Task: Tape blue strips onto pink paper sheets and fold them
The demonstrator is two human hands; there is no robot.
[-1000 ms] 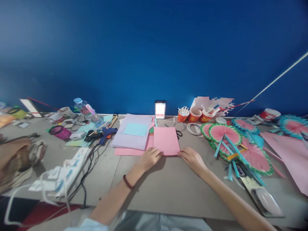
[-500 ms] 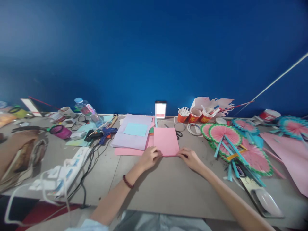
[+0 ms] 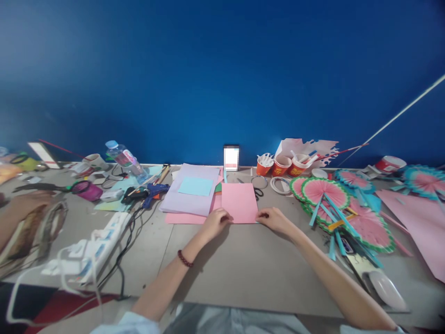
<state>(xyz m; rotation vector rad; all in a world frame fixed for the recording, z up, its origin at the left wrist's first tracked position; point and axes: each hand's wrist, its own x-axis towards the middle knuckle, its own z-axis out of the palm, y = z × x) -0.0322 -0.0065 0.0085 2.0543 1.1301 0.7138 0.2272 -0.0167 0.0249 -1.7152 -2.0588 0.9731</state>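
A square of pink paper lies flat on the table between my hands. My left hand pinches its near left corner, fingers pressed together. At the near right corner, my right hand is closed on the paper's edge with thumb and fingertips. Left of the square is a lilac sheet stack with a light blue paper piece on top and a larger pink sheet beneath. Scissors lie partly hidden behind the square's right side.
Pink-and-green paper fans and a computer mouse lie at the right. Red cups stand along the blue wall by a propped phone. Leftward are a bottle, glue gun, power strip and another person's arm.
My hands remain at the paper's two near corners, with only slight finger movement. The other person's arm at the left has shifted, and the whole view has moved a little.
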